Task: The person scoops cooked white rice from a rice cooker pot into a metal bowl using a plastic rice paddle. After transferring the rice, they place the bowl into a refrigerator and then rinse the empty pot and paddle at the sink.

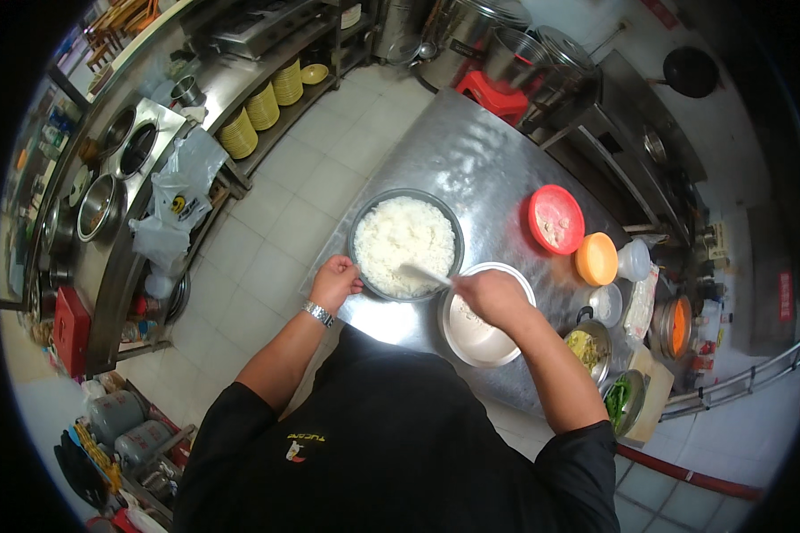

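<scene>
White cooked rice [407, 236] fills a round dark grey pot [459, 223] on the steel table in front of me. My left hand [338, 280] pinches the near left part of its rim. Gripped in my right hand [490, 296] is a pale rice paddle [428, 274], blurred, its blade at the near right of the rice. Below that hand stands a wide white bowl [483, 340] beside the pot. A little pale residue shows inside the bowl; my right hand and forearm hide part of it.
A red bowl [557, 220], an orange bowl [597, 258] and a pan of yellow food [583, 350] stand right on the steel table [433, 156]. Green peppers [617, 400] lie in a metal bowl. Across the tiled floor, a counter [143, 206] holds metal pots and stacked yellow plates [262, 106].
</scene>
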`<state>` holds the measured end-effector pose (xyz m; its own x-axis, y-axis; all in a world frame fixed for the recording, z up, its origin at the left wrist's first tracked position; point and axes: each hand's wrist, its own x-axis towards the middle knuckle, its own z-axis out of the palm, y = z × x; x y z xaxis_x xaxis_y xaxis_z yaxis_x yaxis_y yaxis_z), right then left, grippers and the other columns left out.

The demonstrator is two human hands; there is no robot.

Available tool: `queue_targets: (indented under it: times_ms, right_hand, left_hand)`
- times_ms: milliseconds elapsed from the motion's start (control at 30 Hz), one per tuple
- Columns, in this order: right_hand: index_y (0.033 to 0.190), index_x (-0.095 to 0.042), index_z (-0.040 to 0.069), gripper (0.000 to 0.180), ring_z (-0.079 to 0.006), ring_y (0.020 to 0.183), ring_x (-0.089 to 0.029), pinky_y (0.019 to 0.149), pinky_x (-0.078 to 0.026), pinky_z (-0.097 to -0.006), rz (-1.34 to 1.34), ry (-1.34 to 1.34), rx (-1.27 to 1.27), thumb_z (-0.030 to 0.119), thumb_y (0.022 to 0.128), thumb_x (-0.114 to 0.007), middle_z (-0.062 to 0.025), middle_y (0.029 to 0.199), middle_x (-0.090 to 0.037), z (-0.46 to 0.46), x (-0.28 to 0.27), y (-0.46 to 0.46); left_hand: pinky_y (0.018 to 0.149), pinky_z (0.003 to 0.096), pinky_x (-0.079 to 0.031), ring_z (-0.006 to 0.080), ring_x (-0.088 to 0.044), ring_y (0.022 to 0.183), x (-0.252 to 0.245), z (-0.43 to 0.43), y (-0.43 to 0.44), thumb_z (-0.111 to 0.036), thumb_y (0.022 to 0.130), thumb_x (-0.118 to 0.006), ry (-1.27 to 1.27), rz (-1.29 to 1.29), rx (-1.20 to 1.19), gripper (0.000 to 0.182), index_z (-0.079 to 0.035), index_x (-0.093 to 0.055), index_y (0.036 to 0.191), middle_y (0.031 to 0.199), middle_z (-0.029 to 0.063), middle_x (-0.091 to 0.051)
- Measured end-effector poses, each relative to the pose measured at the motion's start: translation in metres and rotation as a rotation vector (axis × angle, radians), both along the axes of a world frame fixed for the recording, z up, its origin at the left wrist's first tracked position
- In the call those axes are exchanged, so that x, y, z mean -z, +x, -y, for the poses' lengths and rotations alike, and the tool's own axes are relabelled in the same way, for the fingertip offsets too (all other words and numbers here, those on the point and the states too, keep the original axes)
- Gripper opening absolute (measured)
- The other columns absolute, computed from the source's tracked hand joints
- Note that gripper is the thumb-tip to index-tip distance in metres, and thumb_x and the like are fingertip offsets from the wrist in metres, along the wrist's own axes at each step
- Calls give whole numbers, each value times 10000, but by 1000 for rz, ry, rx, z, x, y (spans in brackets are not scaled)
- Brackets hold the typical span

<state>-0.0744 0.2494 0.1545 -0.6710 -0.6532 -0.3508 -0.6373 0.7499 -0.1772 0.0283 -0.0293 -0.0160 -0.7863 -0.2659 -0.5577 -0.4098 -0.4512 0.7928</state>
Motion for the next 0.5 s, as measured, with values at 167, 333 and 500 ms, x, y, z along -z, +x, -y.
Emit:
queue_targets:
  times_ms: [167,333,500]
  right_hand:
    - [1023,-705,135,230,-356,880,-679,796,-527,-486,-120,102,4,149,912,-504,-163,885,-701,6,10,-17]
    - [1017,-694,107,215,-357,838,-673,734,-527,-467,-73,-100,156,151,909,-513,-194,823,-675,-10,17,-39]
    - [1176,-609,74,295,-347,834,-679,712,-545,-462,-210,37,190,119,904,-502,-184,858,-668,-4,31,-17]
  left_hand:
    - [596,254,-539,117,-609,673,2,3,-3,-117,925,-633,23,-20,52,137,-88,-506,966,790,29,-596]
    - [558,254,-528,123,-611,659,-4,2,0,-126,922,-635,-1,-2,18,137,-64,-521,965,785,36,-589]
    - [604,276,-530,142,-620,706,-20,-1,6,-268,969,-603,79,54,-5,226,-57,-536,1015,839,48,-584]
